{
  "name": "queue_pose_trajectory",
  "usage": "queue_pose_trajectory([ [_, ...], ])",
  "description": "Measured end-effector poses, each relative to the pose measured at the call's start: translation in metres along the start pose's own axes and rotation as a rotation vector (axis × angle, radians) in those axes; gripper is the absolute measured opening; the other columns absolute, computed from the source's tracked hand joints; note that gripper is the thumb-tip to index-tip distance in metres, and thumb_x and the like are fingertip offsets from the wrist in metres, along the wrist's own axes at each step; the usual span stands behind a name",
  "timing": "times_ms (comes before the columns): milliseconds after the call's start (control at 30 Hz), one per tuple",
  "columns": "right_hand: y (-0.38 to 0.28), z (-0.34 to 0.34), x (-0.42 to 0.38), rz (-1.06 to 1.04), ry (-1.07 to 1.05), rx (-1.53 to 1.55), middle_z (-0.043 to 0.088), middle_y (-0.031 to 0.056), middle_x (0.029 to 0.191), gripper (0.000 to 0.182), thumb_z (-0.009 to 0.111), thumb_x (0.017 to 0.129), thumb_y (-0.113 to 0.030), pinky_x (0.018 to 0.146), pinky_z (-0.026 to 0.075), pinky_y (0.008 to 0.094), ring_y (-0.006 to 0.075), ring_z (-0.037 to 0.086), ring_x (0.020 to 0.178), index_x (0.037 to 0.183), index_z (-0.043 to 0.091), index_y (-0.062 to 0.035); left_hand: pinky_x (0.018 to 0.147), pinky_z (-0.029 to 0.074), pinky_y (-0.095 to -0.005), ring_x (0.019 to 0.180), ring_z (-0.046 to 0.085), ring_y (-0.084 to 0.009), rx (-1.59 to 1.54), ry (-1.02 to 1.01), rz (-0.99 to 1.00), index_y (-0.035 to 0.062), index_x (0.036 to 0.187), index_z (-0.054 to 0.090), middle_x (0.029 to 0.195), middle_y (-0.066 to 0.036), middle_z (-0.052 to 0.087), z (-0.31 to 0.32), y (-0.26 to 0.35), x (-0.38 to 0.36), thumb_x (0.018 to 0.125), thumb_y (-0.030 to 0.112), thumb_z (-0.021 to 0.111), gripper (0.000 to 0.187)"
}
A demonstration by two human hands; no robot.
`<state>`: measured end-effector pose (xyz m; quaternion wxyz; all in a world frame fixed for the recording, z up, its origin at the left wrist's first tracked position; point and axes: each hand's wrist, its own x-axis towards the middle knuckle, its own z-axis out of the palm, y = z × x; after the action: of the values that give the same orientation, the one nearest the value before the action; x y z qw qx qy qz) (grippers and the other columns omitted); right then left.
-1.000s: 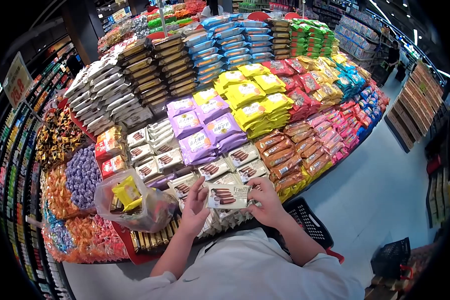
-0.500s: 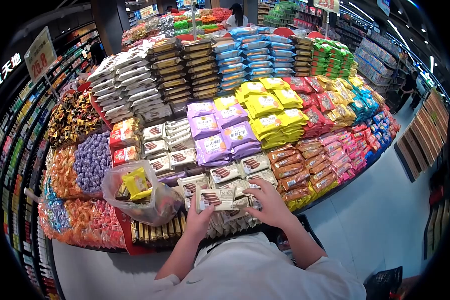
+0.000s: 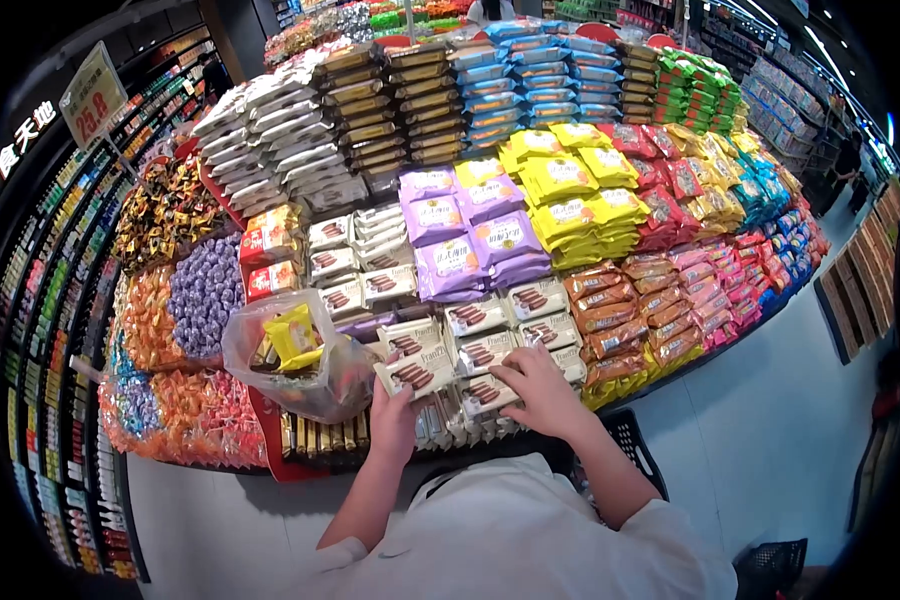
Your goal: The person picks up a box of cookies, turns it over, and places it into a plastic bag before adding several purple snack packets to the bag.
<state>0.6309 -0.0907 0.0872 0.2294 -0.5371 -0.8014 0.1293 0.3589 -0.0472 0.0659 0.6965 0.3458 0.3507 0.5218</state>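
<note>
My left hand (image 3: pixel 394 420) pinches a white Franzzi packet (image 3: pixel 420 371) by its lower edge, tilted above the display. To its right, my right hand (image 3: pixel 540 392) rests with spread fingers on the rows of white packets (image 3: pixel 480 353), fingertips touching the front ones; nothing is gripped in it. A clear plastic bag (image 3: pixel 305 385) with a yellow packet (image 3: pixel 294 337) and other packets inside stands left of my left hand. Purple packets (image 3: pixel 452 267) lie behind the white ones.
Brown packets (image 3: pixel 610 330) and pink packets (image 3: pixel 705 290) lie to the right, purple candies (image 3: pixel 205 300) and orange candies (image 3: pixel 165 340) to the left. Taller stacks rise behind. A price sign (image 3: pixel 94 97) stands at left. A black basket (image 3: pixel 632 450) is near my right forearm.
The view has shifted, so the display sits lower and further right. My left hand has tilted the packet and moved it away from my right hand, whose fingers have come down onto the white packets.
</note>
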Motion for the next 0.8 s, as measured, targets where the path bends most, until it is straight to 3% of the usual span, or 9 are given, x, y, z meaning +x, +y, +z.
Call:
queue_pose_trajectory([
  [133,0.0,0.011,-0.006,0.022,0.075,0.047,0.053,0.0121,0.125,0.066,0.089,0.075,-0.018,0.124,0.028,0.0575,0.0349,0.049,0.131,0.134,0.06,-0.0107,0.105,0.051,-0.0493,0.133,0.058,-0.0273,0.032,0.075,-0.025,0.0099,0.162,0.029,0.15,-0.012,0.052,0.006,0.0,-0.002,0.099,0.011,0.051,0.066],
  [333,-0.052,-0.056,-0.012,-0.069,0.49,0.326,0.063,0.0137,0.122,0.043,0.077,0.083,-0.006,0.101,0.049,0.0411,0.0319,0.06,0.118,0.124,0.068,-0.0068,0.105,0.052,-0.0459,0.133,0.058,-0.027,0.032,0.021,-0.055,0.0103,0.163,0.026,0.15,-0.014,0.052,-0.006,0.005,-0.01,0.099,0.01,0.051,0.068],
  [433,-0.103,-0.11,-0.043,-0.289,1.054,0.369,0.062,0.0137,0.121,0.024,0.066,0.093,-0.03,0.097,0.046,0.05,0.0316,0.059,0.113,0.105,0.067,-0.0098,0.105,0.051,-0.0468,0.134,0.057,-0.0269,0.03,-0.017,-0.084,0.0104,0.163,0.026,0.15,-0.013,0.051,-0.015,0.01,-0.009,0.1,0.012,0.051,0.068],
  [467,-0.137,-0.119,-0.023,-0.461,1.704,0.42,0.063,0.0105,0.108,0.026,0.065,0.092,-0.037,0.092,0.044,0.0527,0.0292,0.059,0.107,0.096,0.064,-0.0116,0.105,0.051,-0.0468,0.134,0.057,-0.0269,0.036,-0.014,-0.082,0.0104,0.163,0.026,0.15,-0.013,0.051,-0.017,0.012,-0.009,0.1,0.012,0.051,0.068],
  [500,-0.138,-0.162,-0.072,-0.918,1.201,0.793,0.065,0.0083,0.101,0.034,0.067,0.091,-0.046,0.098,0.042,0.0569,0.03,0.062,0.1,0.098,0.067,-0.0132,0.105,0.051,-0.047,0.134,0.056,-0.0271,0.042,-0.034,-0.081,0.0105,0.164,0.025,0.151,-0.013,0.051,-0.018,0.015,-0.009,0.1,0.011,0.051,0.069],
  [533,-0.172,-0.19,-0.064,-0.958,1.218,0.437,0.059,0.0047,0.099,0.035,0.062,0.094,-0.028,0.092,0.042,0.0458,0.0242,0.058,0.096,0.126,0.058,-0.0145,0.105,0.051,-0.0472,0.135,0.056,-0.0272,0.048,-0.056,-0.082,0.0105,0.164,0.025,0.152,-0.013,0.05,-0.018,0.018,-0.01,0.1,0.011,0.051,0.069],
  [567,-0.205,-0.202,-0.054,-0.967,1.211,0.07,0.053,0.001,0.097,0.059,0.057,0.096,-0.01,0.086,0.042,0.0348,0.0184,0.053,0.092,0.154,0.05,-0.0158,0.105,0.051,-0.0471,0.136,0.055,-0.0274,0.068,-0.061,-0.092,0.01,0.164,0.024,0.153,-0.014,0.049,-0.016,0.024,-0.011,0.099,0.01,0.049,0.07],
  [700,-0.228,-0.193,-0.029,-1.126,1.362,0.243,0.054,0.0008,0.092,0.043,0.053,0.094,-0.007,0.088,0.041,0.0348,0.0173,0.055,0.089,0.135,0.059,-0.0135,0.104,0.052,-0.0462,0.135,0.057,-0.0273,0.057,-0.074,-0.107,0.0091,0.164,0.024,0.152,-0.014,0.05,-0.015,0.028,-0.011,0.099,0.009,0.049,0.069],
  [800,-0.231,-0.186,-0.04,-0.928,1.217,0.111,0.068,0.0028,0.107,0.021,0.058,0.103,-0.023,0.096,0.046,0.035,0.0162,0.063,0.1,0.117,0.068,-0.0118,0.104,0.052,-0.046,0.134,0.057,-0.0283,0.054,-0.117,-0.101,0.0087,0.164,0.025,0.153,-0.014,0.049,-0.021,0.029,-0.011,0.1,0.009,0.049,0.069],
])
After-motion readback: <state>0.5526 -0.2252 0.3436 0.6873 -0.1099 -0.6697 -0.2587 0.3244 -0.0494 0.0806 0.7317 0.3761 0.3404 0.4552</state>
